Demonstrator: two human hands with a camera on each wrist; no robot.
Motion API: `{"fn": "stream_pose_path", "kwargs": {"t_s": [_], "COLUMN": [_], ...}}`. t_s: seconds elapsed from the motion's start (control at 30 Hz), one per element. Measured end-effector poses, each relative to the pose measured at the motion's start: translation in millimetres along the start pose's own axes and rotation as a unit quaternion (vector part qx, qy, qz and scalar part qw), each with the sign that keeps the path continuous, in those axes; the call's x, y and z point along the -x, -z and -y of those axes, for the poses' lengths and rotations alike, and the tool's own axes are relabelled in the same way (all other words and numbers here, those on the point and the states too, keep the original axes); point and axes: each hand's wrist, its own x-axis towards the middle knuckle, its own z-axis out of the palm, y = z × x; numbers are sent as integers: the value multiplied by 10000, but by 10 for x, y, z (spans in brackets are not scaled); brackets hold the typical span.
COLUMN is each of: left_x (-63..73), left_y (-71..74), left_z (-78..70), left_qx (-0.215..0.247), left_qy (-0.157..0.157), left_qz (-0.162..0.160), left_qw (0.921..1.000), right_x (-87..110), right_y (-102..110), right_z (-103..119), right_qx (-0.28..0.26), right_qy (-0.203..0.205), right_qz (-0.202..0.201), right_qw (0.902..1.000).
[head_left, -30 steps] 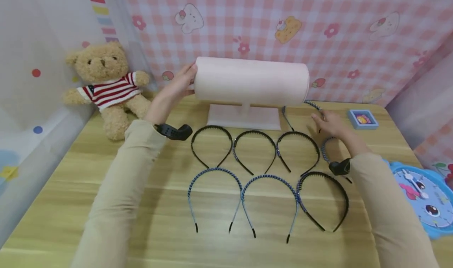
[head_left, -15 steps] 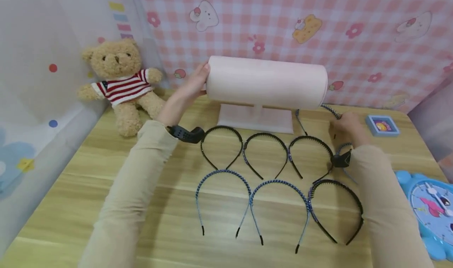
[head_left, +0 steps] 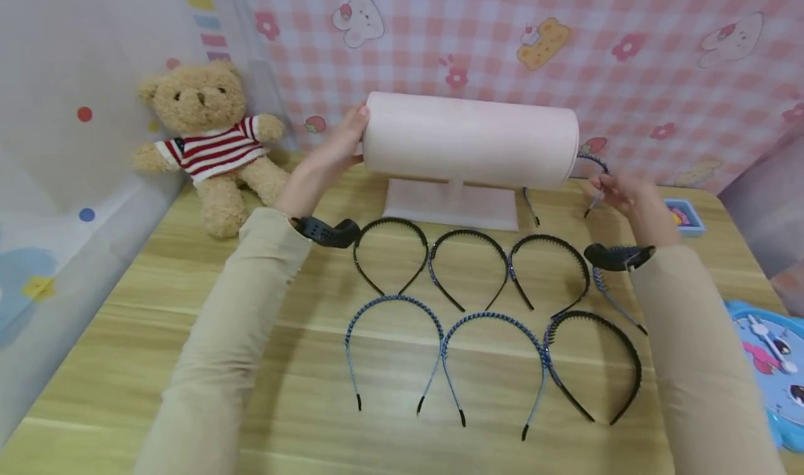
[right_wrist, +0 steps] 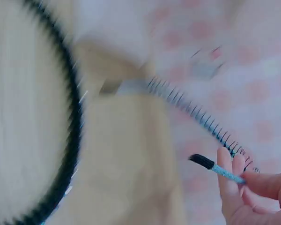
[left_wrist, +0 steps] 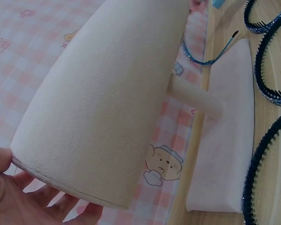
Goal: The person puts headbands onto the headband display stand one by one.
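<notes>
A pale pink headband stand (head_left: 471,140) with a padded roll stands at the back of the table. My left hand (head_left: 342,140) grips the roll's left end, thumb outside and fingers around the rim in the left wrist view. To the right of the roll, my right hand (head_left: 634,192) pinches a thin blue headband (right_wrist: 203,119) by one leg, near its black tip. The headband is held up off the table, partly hidden behind the roll in the head view. In front of the stand lie black toothed headbands (head_left: 469,231) and blue beaded headbands (head_left: 394,297).
Another blue headband (head_left: 618,309) lies partly under my right forearm. A teddy bear (head_left: 207,126) sits at the back left. A small blue frame (head_left: 691,220) is behind the right hand, and a blue clock (head_left: 779,349) at the right edge. A checked curtain (head_left: 477,42) hangs behind.
My right hand has reached the blue headband behind the row, taken hold of it and raised it from the table. My left hand stays on the roll's end. The head view has shifted slightly.
</notes>
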Motion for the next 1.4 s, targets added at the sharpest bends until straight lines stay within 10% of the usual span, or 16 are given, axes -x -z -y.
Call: {"fn": "stream_pose_path", "kwargs": {"t_s": [0.2, 0.47, 0.83, 0.97, 1.07, 1.3, 1.4], "left_x": [-6, 0, 23, 13, 4, -3, 4], "left_y": [10, 5, 9, -10, -9, 0, -1], "left_z": [-24, -28, -38, -35, -31, -44, -38], "left_qx": [-4, -7, -31, -24, -4, 93, 20], "left_qy": [71, 151, 102, 162, 197, 179, 158], "left_qz": [-7, -23, 11, -18, -30, -86, -79], "left_qw": [10000, 9999, 9999, 9999, 9998, 9998, 9998], "right_x": [1063, 1426, 1705, 1722, 1733, 1736, 1737], "right_y": [-913, -1195, -1485, -1541, -1578, -1670, -1688], "right_z": [42, 14, -275, -387, -441, -461, -457], "right_qx": [-1238, -1481, 40, 1627, 3372, 5946, 6586], "right_qy": [308, 780, 1828, 2435, 2965, 4345, 4519], "right_qz": [346, 763, 1229, 737, 71, -778, -1091], "right_qw": [9912, 9829, 9754, 9533, 8935, 6719, 5918]}}
